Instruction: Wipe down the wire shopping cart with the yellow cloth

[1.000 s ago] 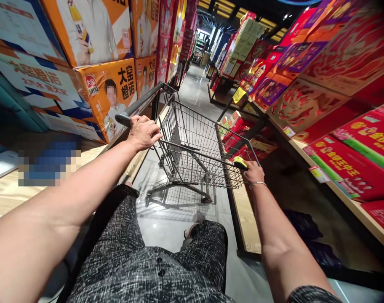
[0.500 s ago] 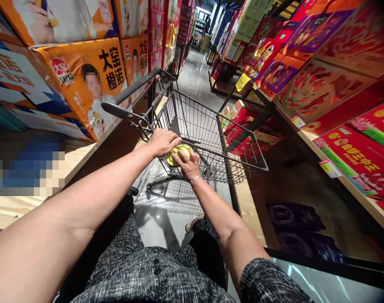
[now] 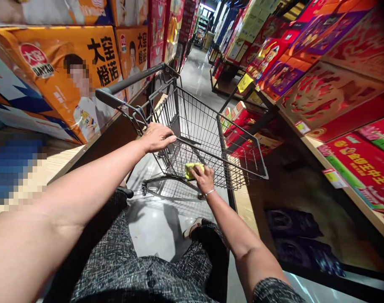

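Observation:
A grey wire shopping cart (image 3: 198,122) stands in front of me, side-on, with its handle at the upper left. My left hand (image 3: 158,138) is closed over the top rail of the near side, close to the handle end. Lower down, my right hand (image 3: 205,177) presses a yellow-green cloth (image 3: 192,170) against the wire mesh of the near side. The cloth is bunched up under the fingers, and its far part is hidden by them.
Orange drink cartons (image 3: 68,80) are stacked on a wooden ledge at the left. Red and purple gift boxes (image 3: 353,164) fill the shelves at the right. A wooden shelf edge (image 3: 245,210) runs close beside the cart. The aisle floor (image 3: 195,75) stretches away behind it.
My right hand has moved down and to the right with the cloth, away from my left hand. My left hand has shifted slightly left along the rail.

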A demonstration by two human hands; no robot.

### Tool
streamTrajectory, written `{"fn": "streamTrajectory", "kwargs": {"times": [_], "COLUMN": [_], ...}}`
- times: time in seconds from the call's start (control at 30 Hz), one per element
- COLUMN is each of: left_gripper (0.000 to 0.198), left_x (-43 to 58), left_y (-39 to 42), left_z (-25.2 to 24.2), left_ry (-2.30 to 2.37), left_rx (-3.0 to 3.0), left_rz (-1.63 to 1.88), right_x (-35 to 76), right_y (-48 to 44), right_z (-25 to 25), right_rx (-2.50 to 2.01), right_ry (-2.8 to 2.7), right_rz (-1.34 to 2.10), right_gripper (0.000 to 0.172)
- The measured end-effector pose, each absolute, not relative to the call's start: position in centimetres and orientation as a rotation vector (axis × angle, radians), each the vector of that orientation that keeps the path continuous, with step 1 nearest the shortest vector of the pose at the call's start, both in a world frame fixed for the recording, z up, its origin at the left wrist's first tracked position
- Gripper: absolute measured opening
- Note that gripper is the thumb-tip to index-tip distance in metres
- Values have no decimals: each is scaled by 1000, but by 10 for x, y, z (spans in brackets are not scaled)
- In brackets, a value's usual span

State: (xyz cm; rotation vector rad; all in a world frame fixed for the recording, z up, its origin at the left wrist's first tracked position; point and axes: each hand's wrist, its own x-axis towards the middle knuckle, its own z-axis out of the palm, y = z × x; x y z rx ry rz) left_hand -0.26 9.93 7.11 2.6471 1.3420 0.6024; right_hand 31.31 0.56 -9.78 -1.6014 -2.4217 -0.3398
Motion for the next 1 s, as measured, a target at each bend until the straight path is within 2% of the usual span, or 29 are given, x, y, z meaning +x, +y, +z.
{"fn": "streamTrajectory", "kwargs": {"times": [0.1, 0.2, 0.3, 0.47, 0.6, 0.73, 0.9, 1.0], "left_gripper": [47, 47, 48, 50, 51, 49, 44, 52], "left_x": [-4, -4, -5, -6, -8, -10, 0, 26], "left_y": [103, 100, 91, 75, 74, 79, 73, 61], "left_z": [71, 70, 70, 75, 80, 82, 80, 75], "left_ry": [1352, 1355, 1354, 1363, 1391, 1478, 1550, 1513], "left_rx": [2649, 2659, 2672, 2686, 2684, 2682, 2713, 2784], "left_rz": [585, 590, 594, 535, 476, 403, 371, 450], "right_x": [308, 296, 286, 297, 324, 351, 378, 376], "right_y": [29, 35, 20, -27, -50, -49, -33, -22], "right_z": [-55, -39, -61, -125, -139, -109, -32, 3], "right_rx": [-1508, -1440, -1483, -1763, -1862, -1850, -1563, -1578], "right_ry": [-2207, -2092, -2264, -2620, -2648, -2591, -2172, -1906], "right_rz": [-533, -656, -546, -140, -103, -199, -697, -750], "right_gripper": [48, 49, 46, 40, 27, 39, 46, 52]}}
